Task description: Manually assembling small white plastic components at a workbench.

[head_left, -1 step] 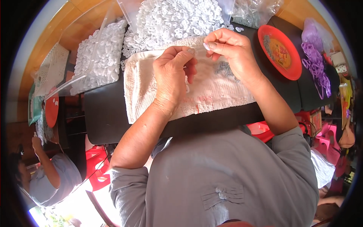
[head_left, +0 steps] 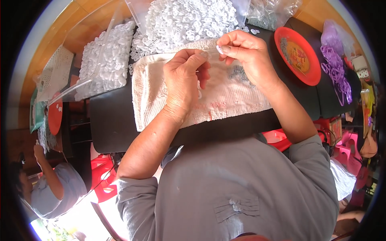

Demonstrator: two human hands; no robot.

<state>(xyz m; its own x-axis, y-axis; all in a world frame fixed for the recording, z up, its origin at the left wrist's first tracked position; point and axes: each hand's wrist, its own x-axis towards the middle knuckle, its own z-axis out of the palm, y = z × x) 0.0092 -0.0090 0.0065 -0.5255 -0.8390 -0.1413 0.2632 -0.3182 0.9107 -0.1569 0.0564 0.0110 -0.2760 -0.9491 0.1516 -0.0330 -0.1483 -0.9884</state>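
Above a cream towel [head_left: 155,92], my right hand [head_left: 253,58] pinches a small white plastic piece [head_left: 219,49] between thumb and fingertips. Facing it, slightly left and apart, my left hand [head_left: 183,74] is closed with the thumb laid along the curled index finger; whatever it holds is hidden. A small pile of grey metal bits [head_left: 237,72] lies on the towel beside my right wrist. Next to my left wrist, another white piece [head_left: 199,94] shows on the cloth. Beyond both hands, a large heap of white plastic pieces [head_left: 189,20] fills and spills from a clear bin.
To the left, a clear container [head_left: 106,60] holds more white pieces. A red plate [head_left: 315,72] with grey bits sits at the right, beside purple ribbon [head_left: 335,70]. A clear plastic bag [head_left: 271,14] stands far right. At the left edge, another person [head_left: 56,188] sits working.
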